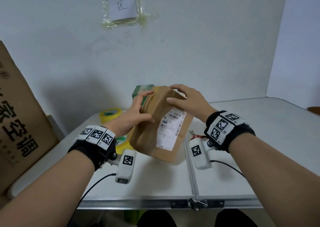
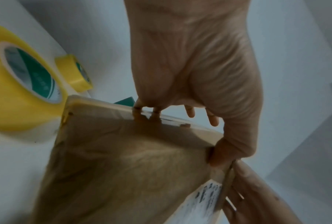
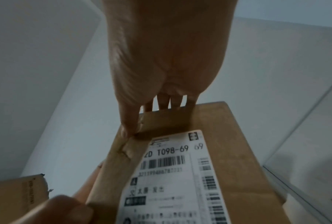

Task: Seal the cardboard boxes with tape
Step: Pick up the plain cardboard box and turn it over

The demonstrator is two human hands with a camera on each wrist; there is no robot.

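Note:
A brown cardboard box with a white shipping label is held tilted above the white table. My left hand grips its left side, thumb on the near face and fingers over the far edge. My right hand grips the top right corner, fingers curled over the back. In the left wrist view the left hand holds the glossy, taped face of the box. The right wrist view has the right hand on the box, thumb pressing the edge above the label.
Two yellow tape rolls lie at the left, one behind my left hand and one under my left wrist. A green box stands behind. Red-handled scissors lie under my right wrist. A large cardboard carton leans at the far left.

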